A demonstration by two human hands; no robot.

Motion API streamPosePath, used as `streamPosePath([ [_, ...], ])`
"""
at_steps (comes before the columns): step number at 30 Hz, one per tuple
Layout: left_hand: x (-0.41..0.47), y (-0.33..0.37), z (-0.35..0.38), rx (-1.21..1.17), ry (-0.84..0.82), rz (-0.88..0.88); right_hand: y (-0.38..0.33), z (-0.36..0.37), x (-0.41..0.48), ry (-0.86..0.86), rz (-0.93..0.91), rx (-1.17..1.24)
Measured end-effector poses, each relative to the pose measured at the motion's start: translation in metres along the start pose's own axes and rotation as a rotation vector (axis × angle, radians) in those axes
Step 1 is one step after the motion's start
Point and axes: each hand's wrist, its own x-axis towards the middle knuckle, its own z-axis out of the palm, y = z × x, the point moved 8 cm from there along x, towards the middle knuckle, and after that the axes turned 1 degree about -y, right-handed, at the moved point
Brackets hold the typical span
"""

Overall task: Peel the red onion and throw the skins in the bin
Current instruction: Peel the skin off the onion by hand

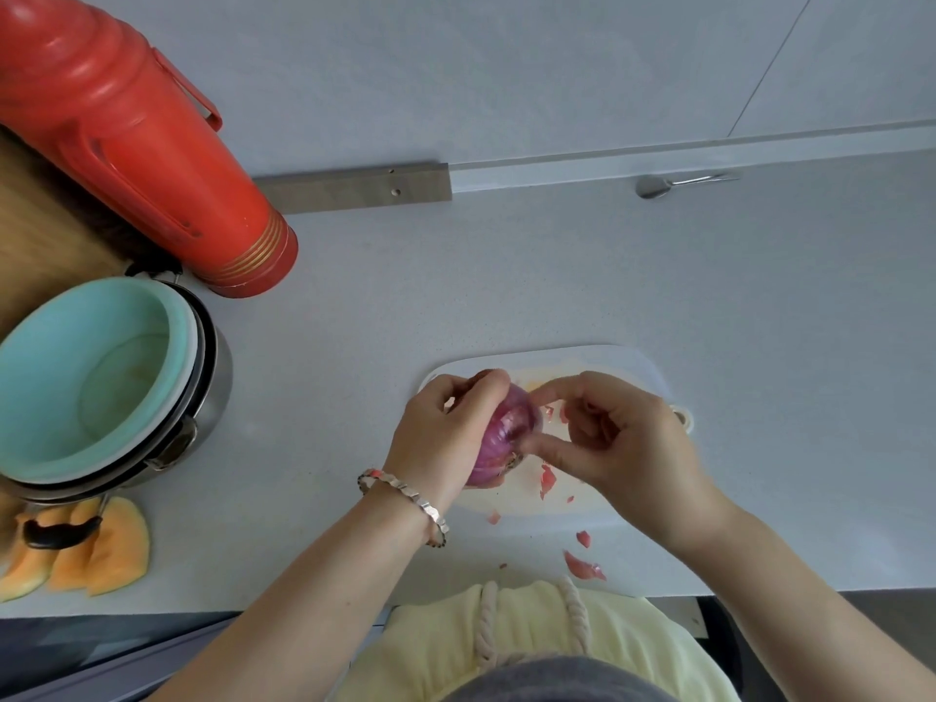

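Right now the left hand (pixel 445 428) grips the onion (pixel 506 430) from the side, fingers curled round it, holding it just above the board (pixel 628 369). Right hand (pixel 623 438) is pinched narrow, thumb & forefinger at the onion's right face, prob. nipping an edge of skin; what's betw. the tips can't be made out. Onion sits betw. both hands, purple & glossy, so most dry skin looks gone. Scraps (pixel 547 481) lie under the right hand on the board, w/ more (pixel 585 567) on the counter (pixel 506 276) nearer the body. No bin in view.

To do this step well: keep the left grip firm but not crushing, catch skin at the root end w/ a nail, pull along the grain in long strips, turn the onion bit by bit. Drop strips onto the board so they gather in one go for the bin.
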Motion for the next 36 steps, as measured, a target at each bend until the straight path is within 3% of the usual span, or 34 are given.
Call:
streamPosePath([
  [10,-0.004,0.015,-0.003,0.151,0.058,0.151,-0.012,0.000,0.003,-0.007,-0.083,-0.171],
  [17,0.002,0.005,0.001,0.073,-0.015,0.048,-0.013,0.004,0.001,-0.046,-0.075,-0.137],
  [19,0.001,-0.007,0.010,-0.074,-0.133,-0.122,-0.009,0.005,0.001,-0.080,-0.001,-0.016],
  [22,-0.005,-0.014,0.022,-0.342,-0.244,-0.310,0.005,0.006,-0.003,-0.105,0.192,0.375],
  [25,-0.006,-0.018,0.023,-0.569,-0.233,-0.390,0.021,0.011,-0.006,-0.053,0.399,0.820],
  [27,-0.007,-0.016,0.023,-0.625,-0.256,-0.381,0.030,0.010,-0.008,0.008,0.486,0.955],
  [29,-0.006,-0.014,0.022,-0.627,-0.264,-0.352,0.035,0.005,-0.008,0.049,0.499,0.912],
  [36,-0.008,-0.015,0.023,-0.556,-0.204,-0.324,0.000,0.006,-0.009,-0.008,0.267,0.305],
])
